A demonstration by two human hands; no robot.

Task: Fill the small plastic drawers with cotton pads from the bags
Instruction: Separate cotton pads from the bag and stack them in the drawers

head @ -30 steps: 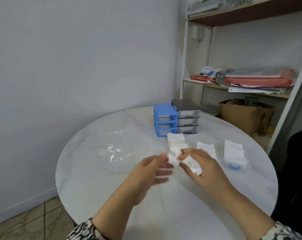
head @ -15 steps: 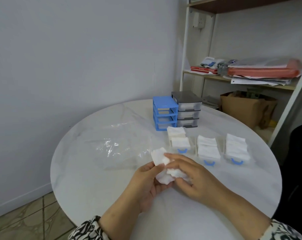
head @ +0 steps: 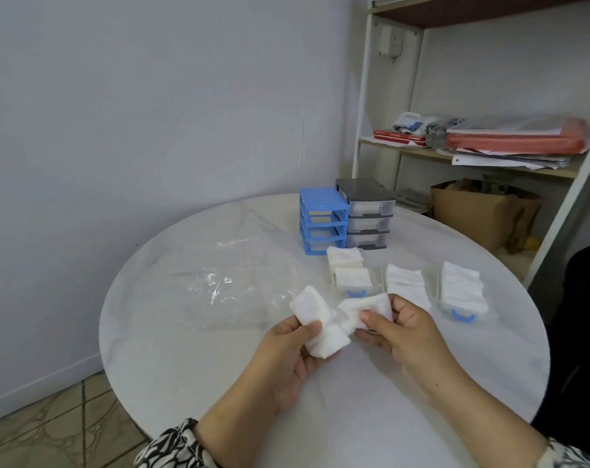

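Corner room with a round white table and open shelving

A plain pale wall [head: 145,106] fills the left and centre of the frame; patterned floor tiles [head: 50,423] show at lower left. The round marble-look table [head: 192,359] spans the middle. At upper right a white-framed shelving unit [head: 363,106] holds papers and an orange folder [head: 516,140], with a brown cardboard box [head: 476,214] below.

Left hand [head: 287,359] and right hand [head: 408,336] raised together, thumbs forward, fingers curled in a pinching grip
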